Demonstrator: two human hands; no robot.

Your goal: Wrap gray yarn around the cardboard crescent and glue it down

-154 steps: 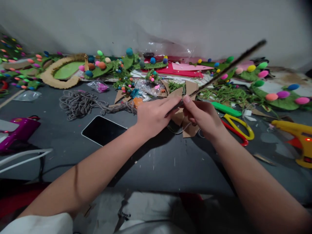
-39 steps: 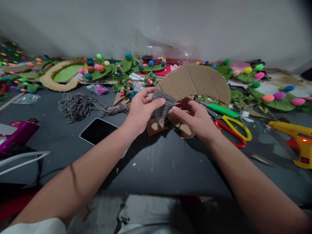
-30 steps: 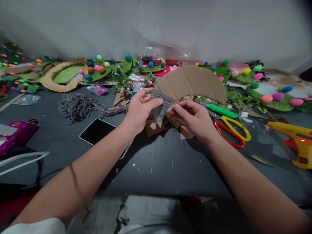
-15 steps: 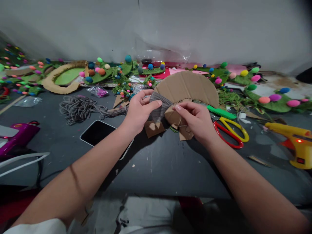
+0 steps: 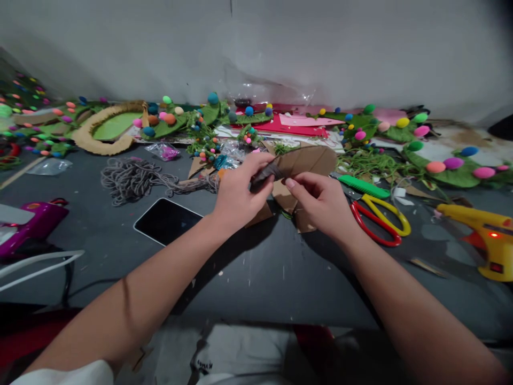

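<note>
A curved cardboard piece (image 5: 310,160) is tilted up above the table, its left end wrapped in grey yarn (image 5: 267,172). My left hand (image 5: 240,190) grips that wrapped end, fingers behind and thumb in front. Close by on the right, my right hand (image 5: 318,200) has thumb and forefinger pinched together near the inner edge of the cardboard; whatever they pinch is too small to make out. Small cardboard scraps (image 5: 306,220) lie beneath the hands. A loose heap of grey yarn (image 5: 130,179) rests to the left, with strands running toward my left hand.
A phone (image 5: 166,220) lies left of centre. Scissors (image 5: 380,227), a green cutter (image 5: 364,185) and a yellow glue gun (image 5: 487,227) are on the right. A purple tool (image 5: 38,222) sits at the left. Felt leaves with coloured balls (image 5: 452,168) line the back.
The cardboard has tipped from facing the camera to a flatter, foreshortened angle. My left hand has turned and shifted slightly right with the wrapped end. My right hand stays pinched nearby.
</note>
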